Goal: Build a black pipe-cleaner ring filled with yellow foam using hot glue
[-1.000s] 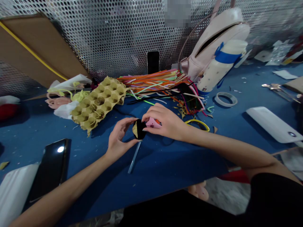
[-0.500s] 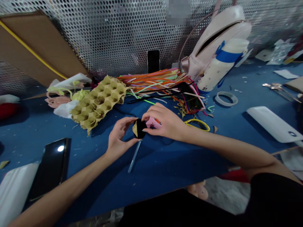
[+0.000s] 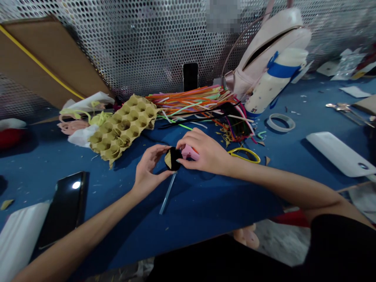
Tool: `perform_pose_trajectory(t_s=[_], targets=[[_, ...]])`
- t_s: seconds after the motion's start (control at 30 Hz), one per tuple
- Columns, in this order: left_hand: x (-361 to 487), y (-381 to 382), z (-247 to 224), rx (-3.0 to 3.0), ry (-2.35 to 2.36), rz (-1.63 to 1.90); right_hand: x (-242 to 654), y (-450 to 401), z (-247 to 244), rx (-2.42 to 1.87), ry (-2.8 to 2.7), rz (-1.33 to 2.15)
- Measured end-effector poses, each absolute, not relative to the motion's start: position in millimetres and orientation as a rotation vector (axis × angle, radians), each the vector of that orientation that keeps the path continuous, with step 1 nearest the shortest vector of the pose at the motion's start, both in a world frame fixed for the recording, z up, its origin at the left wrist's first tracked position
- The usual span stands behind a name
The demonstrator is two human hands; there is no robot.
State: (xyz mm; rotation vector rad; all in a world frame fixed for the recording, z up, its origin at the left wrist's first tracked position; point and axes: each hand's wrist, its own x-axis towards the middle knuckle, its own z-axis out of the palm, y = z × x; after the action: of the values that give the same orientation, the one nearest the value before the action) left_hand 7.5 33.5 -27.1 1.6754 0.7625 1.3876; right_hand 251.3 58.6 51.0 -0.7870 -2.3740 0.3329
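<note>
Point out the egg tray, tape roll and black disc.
egg tray [image 3: 122, 127], head view, middle of the tray.
tape roll [image 3: 276, 126], head view, on its rim.
black disc [image 3: 176, 158], head view, on its black face.

Hands and edges hide parts

The right hand [image 3: 205, 153] covers most of the pink piece [image 3: 188, 152], so its shape cannot be told; the left hand [image 3: 148, 169] hides part of the black disc [image 3: 174, 158]. A pixelated patch [image 3: 222, 16] blurs the perforated metal screen [image 3: 132, 47]; the top edge cuts off the pale backpack's straps [image 3: 272, 8].
</note>
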Motion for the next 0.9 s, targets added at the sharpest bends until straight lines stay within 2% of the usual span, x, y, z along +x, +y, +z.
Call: perform_pose_trajectory(t_s=[0.9], targets=[[8.0, 32.1, -25.3, 1.73, 0.857, 1.367, 251.9, 55.8, 53.5, -0.874, -2.421, 0.384]])
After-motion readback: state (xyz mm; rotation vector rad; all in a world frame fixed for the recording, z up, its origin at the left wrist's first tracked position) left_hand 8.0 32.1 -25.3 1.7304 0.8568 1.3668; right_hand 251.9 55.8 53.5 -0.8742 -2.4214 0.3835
